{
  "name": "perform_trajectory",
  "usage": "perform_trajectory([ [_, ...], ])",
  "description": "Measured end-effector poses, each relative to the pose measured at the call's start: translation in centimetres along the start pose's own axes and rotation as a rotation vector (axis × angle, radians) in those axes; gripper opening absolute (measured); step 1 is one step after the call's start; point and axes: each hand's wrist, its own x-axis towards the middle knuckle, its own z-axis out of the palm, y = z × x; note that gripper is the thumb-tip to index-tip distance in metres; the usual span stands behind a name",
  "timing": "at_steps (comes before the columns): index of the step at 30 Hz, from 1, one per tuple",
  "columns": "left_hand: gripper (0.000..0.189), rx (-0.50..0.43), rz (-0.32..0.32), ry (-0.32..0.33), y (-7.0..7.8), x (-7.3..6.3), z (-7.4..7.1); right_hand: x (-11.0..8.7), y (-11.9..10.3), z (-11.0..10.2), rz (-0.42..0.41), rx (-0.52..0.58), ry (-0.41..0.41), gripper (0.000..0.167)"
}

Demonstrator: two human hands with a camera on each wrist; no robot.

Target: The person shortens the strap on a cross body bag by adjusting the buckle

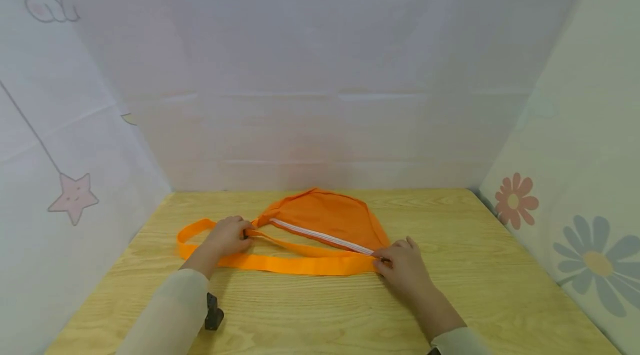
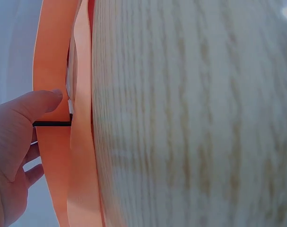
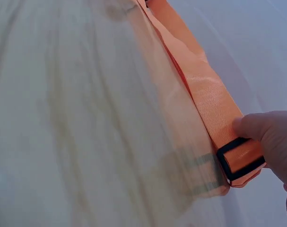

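Note:
An orange half-round bag (image 1: 332,216) lies on the table with its white zipper (image 1: 320,236) slanting along the near side. Its wide orange strap (image 1: 300,266) runs across the front and loops round at the left. My left hand (image 1: 229,237) pinches the strap near the bag's left corner. A narrow black bar (image 2: 52,124) crosses the webbing just beside the thumb in the left wrist view. At the bag's right corner, my right hand (image 1: 407,271) grips the strap's end, thumb on top, by a black rectangular buckle (image 3: 239,161) threaded with webbing.
The wood-grain table (image 1: 310,316) meets a pale cloth wall (image 1: 320,121) behind the bag. Printed cloth walls stand on both sides, with a star (image 1: 74,196) at left and flowers (image 1: 597,263) at right. A small black object (image 1: 213,313) shows beside the left sleeve.

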Motion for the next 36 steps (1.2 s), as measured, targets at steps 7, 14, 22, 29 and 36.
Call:
perform_trajectory([
  [7,0.027,-0.023,-0.001,-0.017,0.2,-0.3,-0.2,-0.1,0.8,-0.7,0.039,-0.063,0.078,0.017],
  [14,0.027,-0.028,0.003,-0.026,0.4,-0.4,-0.5,0.3,1.0,-1.2,-0.045,-0.158,0.005,0.014],
  [22,0.025,0.021,0.004,-0.04,0.3,-0.6,-0.8,0.2,2.1,-1.4,-0.007,-0.199,0.079,0.01],
  [29,0.025,0.047,-0.007,-0.056,0.2,-0.7,-1.0,0.2,3.7,-2.6,0.07,-0.25,0.022,0.012],
  [36,0.025,0.015,-0.001,-0.074,0.6,-0.7,-1.3,0.3,4.0,-3.0,-0.05,-0.332,-0.034,0.022],
])
